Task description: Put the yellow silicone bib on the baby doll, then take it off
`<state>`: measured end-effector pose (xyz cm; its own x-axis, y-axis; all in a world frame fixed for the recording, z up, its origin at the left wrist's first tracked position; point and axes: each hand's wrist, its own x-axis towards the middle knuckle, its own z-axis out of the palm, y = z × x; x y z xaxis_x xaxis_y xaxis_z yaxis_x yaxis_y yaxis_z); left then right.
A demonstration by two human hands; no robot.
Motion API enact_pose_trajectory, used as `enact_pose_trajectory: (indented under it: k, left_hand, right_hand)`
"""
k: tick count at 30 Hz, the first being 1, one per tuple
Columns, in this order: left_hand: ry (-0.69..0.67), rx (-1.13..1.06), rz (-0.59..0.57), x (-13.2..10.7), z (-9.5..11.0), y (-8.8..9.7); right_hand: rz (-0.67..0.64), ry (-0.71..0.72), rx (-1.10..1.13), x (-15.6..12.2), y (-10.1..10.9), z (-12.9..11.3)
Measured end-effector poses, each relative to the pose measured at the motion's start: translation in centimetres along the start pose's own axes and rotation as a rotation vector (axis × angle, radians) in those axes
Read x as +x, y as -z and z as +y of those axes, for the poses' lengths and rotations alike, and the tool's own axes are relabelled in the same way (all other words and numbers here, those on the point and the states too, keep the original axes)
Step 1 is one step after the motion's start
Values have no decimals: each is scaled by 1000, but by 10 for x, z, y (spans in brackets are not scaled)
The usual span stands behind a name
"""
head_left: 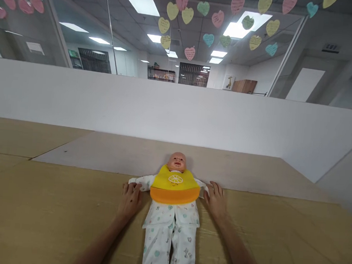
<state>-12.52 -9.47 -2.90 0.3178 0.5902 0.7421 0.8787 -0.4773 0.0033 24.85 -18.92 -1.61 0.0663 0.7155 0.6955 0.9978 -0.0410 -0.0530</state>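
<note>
A baby doll (pixel 171 226) lies on its back on the tan table (pixel 48 211), head pointing away from me. It wears white patterned pyjamas and a yellow bib with an orange pocket (pixel 175 186). My left hand (pixel 131 200) lies flat on the table beside the doll's sleeve on the left, fingers stretched out and touching the sleeve end. My right hand (pixel 216 201) lies flat at the doll's other sleeve, fingers spread. Neither hand holds anything.
A low white partition wall (pixel 165 110) runs behind the table, with glass above it carrying several paper hearts (pixel 208 39). A paler board (pixel 115 153) lies at the table's far side. The table edge falls away at the right.
</note>
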Motion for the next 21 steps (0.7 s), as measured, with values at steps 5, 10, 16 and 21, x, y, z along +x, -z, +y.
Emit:
enact_pose_trajectory:
  k: [5, 10, 16, 21]
  left_hand:
    - [10, -286, -64, -11, 34, 15]
    - [122, -374, -222, -13, 44, 17]
    - [293, -363, -227, -6, 41, 16]
    - [147, -457, -210, -3, 48, 21]
  right_hand:
    - [49, -27, 89, -21, 8, -16]
    - [-143, -81, 316, -28, 9, -22]
    - [-199, -65, 431, -24, 7, -31]
    - [-200, -16, 433, -23, 6, -35]
